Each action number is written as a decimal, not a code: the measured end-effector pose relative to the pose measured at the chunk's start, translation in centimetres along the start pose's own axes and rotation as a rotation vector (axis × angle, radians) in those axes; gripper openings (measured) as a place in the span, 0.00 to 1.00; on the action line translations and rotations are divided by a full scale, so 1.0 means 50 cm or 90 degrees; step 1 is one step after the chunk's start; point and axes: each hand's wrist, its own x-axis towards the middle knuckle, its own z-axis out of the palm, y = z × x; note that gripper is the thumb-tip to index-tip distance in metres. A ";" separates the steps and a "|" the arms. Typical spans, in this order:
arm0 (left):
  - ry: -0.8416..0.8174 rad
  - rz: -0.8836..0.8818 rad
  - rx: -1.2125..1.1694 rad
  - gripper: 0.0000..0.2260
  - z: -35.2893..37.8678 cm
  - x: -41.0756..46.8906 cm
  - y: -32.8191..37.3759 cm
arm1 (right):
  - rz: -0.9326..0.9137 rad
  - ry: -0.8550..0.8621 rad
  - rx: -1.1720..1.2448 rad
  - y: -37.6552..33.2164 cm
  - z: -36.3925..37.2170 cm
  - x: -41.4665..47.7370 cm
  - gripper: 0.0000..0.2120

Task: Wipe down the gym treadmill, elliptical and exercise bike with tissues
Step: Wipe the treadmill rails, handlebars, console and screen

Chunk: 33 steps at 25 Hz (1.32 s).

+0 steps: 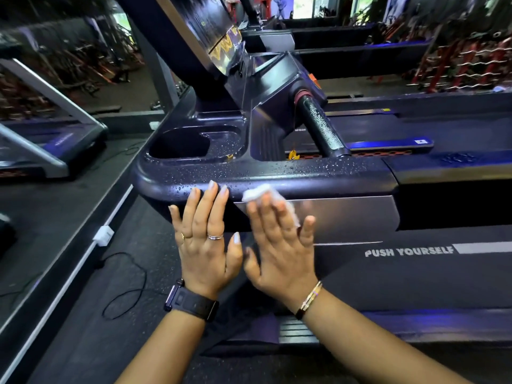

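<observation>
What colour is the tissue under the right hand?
White: the tissue shows best in the head view.

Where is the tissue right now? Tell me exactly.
In the head view, the tissue sits at centre, pressed by the right hand against the treadmill's wet front rail, just right of the left hand.

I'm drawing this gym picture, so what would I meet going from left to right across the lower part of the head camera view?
white box on the floor strip → left hand → right hand → PUSH YOURSELF lettering
</observation>
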 end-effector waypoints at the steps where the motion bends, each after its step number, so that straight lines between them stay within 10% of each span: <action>1: -0.008 -0.012 -0.013 0.25 -0.007 0.003 0.004 | -0.044 -0.017 -0.004 -0.007 0.004 -0.009 0.37; 14: -0.066 -0.037 0.001 0.29 -0.038 0.006 0.020 | -0.069 -0.024 -0.007 -0.003 -0.032 0.041 0.30; 26: -0.042 0.017 0.032 0.27 0.006 0.025 0.047 | 0.333 0.050 0.020 0.192 -0.041 -0.029 0.36; 33: -0.034 0.063 -0.007 0.26 0.002 0.019 0.029 | 0.036 -0.019 0.011 0.059 -0.002 -0.064 0.32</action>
